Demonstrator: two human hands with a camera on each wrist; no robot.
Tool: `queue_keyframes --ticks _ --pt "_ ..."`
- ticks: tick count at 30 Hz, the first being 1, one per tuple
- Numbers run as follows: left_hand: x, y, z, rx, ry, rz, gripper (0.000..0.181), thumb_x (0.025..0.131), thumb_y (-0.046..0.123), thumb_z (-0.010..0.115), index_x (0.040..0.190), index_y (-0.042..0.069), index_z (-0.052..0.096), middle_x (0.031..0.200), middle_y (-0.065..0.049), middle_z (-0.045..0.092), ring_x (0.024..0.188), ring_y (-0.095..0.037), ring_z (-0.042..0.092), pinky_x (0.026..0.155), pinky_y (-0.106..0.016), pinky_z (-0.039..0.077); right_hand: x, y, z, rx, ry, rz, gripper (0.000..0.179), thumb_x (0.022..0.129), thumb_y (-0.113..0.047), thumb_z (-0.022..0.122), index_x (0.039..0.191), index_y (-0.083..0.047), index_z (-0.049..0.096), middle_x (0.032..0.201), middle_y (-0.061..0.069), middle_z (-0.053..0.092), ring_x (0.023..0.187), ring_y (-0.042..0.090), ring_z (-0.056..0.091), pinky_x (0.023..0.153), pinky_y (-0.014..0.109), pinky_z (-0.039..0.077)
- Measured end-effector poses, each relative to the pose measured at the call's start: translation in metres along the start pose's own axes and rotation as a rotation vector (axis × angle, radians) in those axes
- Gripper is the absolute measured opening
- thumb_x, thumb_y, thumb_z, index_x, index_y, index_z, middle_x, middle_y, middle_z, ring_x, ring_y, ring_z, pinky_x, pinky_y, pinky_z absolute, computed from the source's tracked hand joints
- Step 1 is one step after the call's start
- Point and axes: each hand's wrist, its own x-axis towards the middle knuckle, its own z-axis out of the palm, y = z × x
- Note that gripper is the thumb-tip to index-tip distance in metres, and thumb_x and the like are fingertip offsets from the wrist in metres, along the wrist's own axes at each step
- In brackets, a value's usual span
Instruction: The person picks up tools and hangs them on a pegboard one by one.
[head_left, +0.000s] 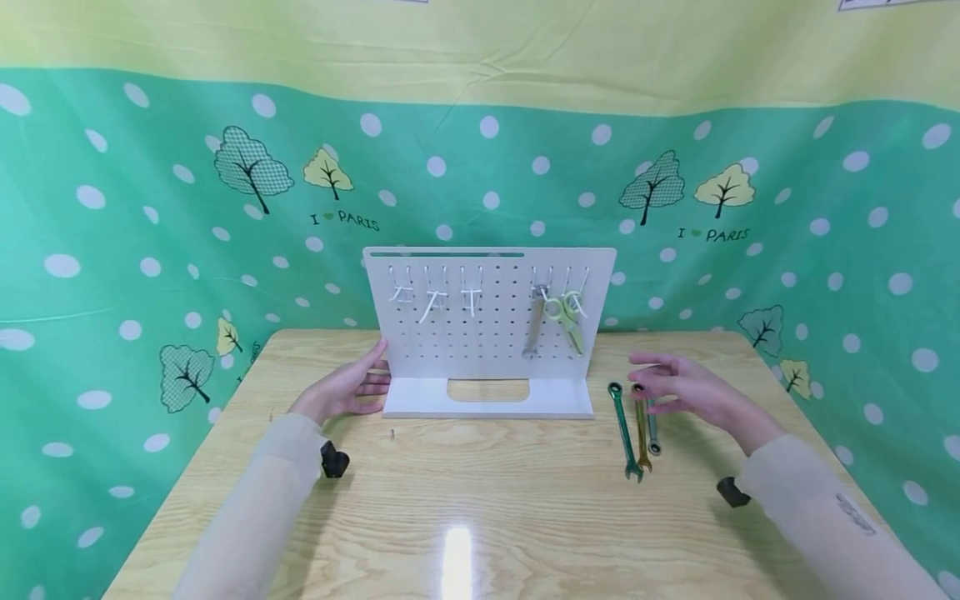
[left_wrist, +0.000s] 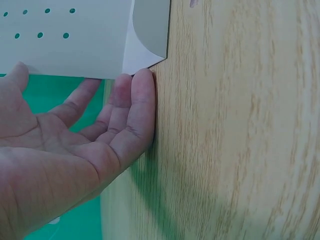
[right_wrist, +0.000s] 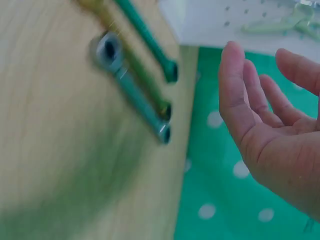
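At the left edge of a white pegboard stand (head_left: pixel 487 350) is my left hand (head_left: pixel 347 389). Its loosely bent fingertips touch the board's side and lower corner, as the left wrist view also shows. My right hand (head_left: pixel 686 390) hovers with relaxed fingers and holds nothing. Below and beside it lie a green wrench (head_left: pixel 624 429), a gold wrench (head_left: pixel 642 433) and a shorter blue-grey wrench (head_left: pixel 652 429), side by side on the table. Fingers partly cover the upper ends of the last two in the head view. The right wrist view shows the palm and bent fingers apart from the wrenches.
On the pegboard's right hooks hang a wrench (head_left: pixel 534 325) and light-green scissors (head_left: pixel 567 321). Several white hooks (head_left: pixel 435 302) on the left carry nothing. A tiny object (head_left: pixel 392 433) lies before the stand. A green dotted curtain (head_left: pixel 450 183) hangs behind the wooden table (head_left: pixel 525 508).
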Motion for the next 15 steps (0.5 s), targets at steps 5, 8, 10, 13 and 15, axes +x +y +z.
queue_keyframes --ticks 5,8,10,13,15 --pt "-0.001 0.001 0.000 -0.004 0.005 0.002 0.104 0.089 0.082 0.042 0.155 0.003 0.029 0.147 -0.023 0.039 0.127 -0.033 0.046 0.093 -0.042 0.055 -0.009 0.016 -0.013 0.029 0.052 0.058 0.069 0.105 -0.021 0.058 0.157 0.005 0.019 0.150 0.035 0.034 0.126 0.045 0.052 0.096 0.047 0.055" --pt "-0.001 0.001 0.000 -0.003 0.008 0.000 0.105 0.089 0.083 0.043 0.155 0.003 0.029 0.147 -0.023 0.039 0.128 -0.033 0.046 0.093 -0.042 0.055 -0.009 0.027 -0.018 0.054 0.070 0.074 0.070 0.104 -0.015 0.058 0.157 0.007 0.017 0.151 0.036 0.029 0.123 0.042 0.054 0.093 0.044 0.056" --pt "-0.002 0.001 0.000 -0.002 0.010 -0.002 0.105 0.089 0.083 0.043 0.155 0.003 0.029 0.147 -0.023 0.039 0.128 -0.033 0.046 0.092 -0.041 0.055 -0.007 0.035 -0.019 0.053 0.091 0.081 0.072 0.103 -0.014 0.060 0.156 0.007 0.017 0.152 0.036 0.025 0.121 0.040 0.056 0.092 0.044 0.057" --pt "-0.002 0.001 0.001 0.002 0.008 -0.001 0.103 0.090 0.082 0.042 0.155 0.002 0.029 0.147 -0.023 0.040 0.128 -0.033 0.046 0.092 -0.041 0.055 -0.005 0.044 -0.020 0.051 0.120 0.096 0.074 0.101 -0.012 0.063 0.157 0.006 0.018 0.155 0.035 0.020 0.117 0.037 0.058 0.090 0.043 0.058" --pt "-0.003 0.000 0.001 0.003 0.008 0.003 0.103 0.091 0.081 0.042 0.155 0.002 0.029 0.146 -0.023 0.040 0.127 -0.033 0.047 0.092 -0.042 0.055 -0.003 0.050 -0.020 0.045 0.125 0.102 0.075 0.101 -0.010 0.063 0.157 0.006 0.016 0.155 0.036 0.018 0.114 0.034 0.059 0.089 0.044 0.059"
